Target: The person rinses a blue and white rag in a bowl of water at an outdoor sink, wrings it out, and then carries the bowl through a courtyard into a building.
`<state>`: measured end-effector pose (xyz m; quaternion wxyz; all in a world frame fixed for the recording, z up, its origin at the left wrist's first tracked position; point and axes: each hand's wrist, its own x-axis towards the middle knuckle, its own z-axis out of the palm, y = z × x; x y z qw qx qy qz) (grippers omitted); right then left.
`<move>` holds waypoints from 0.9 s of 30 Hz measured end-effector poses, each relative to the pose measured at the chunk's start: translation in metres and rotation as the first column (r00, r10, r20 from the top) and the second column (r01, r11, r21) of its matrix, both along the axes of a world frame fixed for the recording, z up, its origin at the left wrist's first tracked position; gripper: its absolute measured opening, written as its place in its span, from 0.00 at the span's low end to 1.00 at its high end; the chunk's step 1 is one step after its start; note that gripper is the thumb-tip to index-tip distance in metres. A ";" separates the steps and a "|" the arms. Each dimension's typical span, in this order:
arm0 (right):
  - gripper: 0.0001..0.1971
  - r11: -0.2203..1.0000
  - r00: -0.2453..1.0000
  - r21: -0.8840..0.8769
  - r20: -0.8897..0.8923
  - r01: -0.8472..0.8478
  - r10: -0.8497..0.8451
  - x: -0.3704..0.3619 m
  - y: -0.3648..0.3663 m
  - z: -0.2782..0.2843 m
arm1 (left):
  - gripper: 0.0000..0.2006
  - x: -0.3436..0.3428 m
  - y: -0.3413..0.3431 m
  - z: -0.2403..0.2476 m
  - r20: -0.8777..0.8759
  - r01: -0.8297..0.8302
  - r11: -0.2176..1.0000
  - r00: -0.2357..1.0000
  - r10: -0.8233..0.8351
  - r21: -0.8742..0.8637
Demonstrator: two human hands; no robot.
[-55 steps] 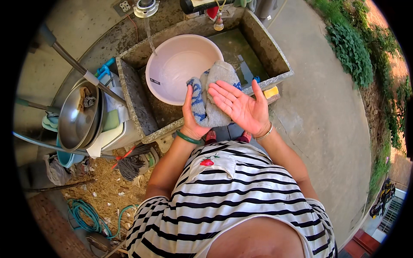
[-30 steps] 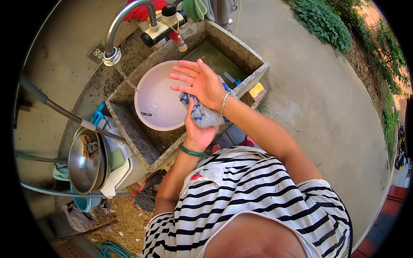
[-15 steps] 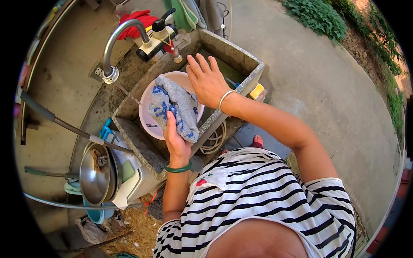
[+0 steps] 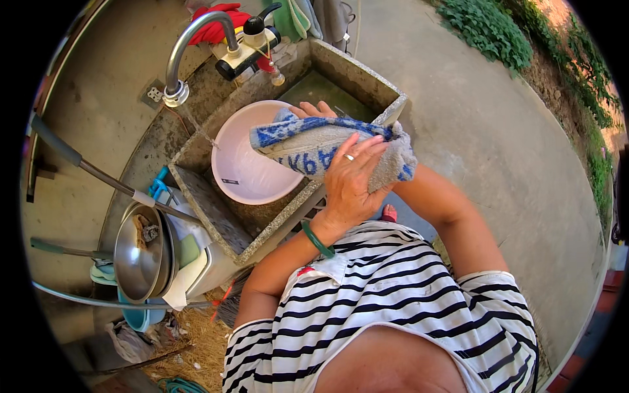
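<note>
A grey towel with blue pattern (image 4: 304, 147) lies draped over my right wrist and the back of that hand. My left hand (image 4: 354, 167), with a ring and a green bangle on its arm, presses and grips the towel from above. Only the stretched fingers of my right hand (image 4: 316, 110) show past the towel's far edge; the rest is covered. Below and to the left, a pale pink basin (image 4: 239, 164) with water in it sits in the stone sink (image 4: 203, 216). Water runs from the curved faucet (image 4: 175, 92) into the basin.
Several metal pans (image 4: 137, 252) stand left of the sink, next to a white container. A hose (image 4: 118, 183) crosses to the sink's left edge. Red cloth (image 4: 219, 23) lies behind the faucet. Concrete ground (image 4: 485, 150) spreads to the right, with green plants (image 4: 485, 33) beyond.
My left hand has carried the towel right, from above the basin onto my right wrist. The right hand has dropped slightly nearer, and the basin's inside now shows.
</note>
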<state>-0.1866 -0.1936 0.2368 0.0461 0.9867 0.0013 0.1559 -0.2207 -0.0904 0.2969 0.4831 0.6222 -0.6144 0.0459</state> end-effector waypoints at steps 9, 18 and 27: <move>0.22 0.974 0.923 0.205 -0.386 0.092 -0.006 -0.016 0.001 0.051 | 0.20 0.053 -0.005 -0.016 0.058 -0.068 0.990 0.995 0.076 -0.124; 0.12 0.901 0.815 0.310 -0.574 0.304 -0.078 -0.026 0.016 0.109 | 0.14 0.077 0.000 -0.003 -0.718 -0.209 0.977 0.687 0.116 -0.042; 0.17 0.949 0.896 0.282 -0.444 0.137 0.003 -0.030 0.001 0.098 | 0.14 0.057 0.013 0.026 -0.531 -0.119 0.971 0.848 -0.010 -0.209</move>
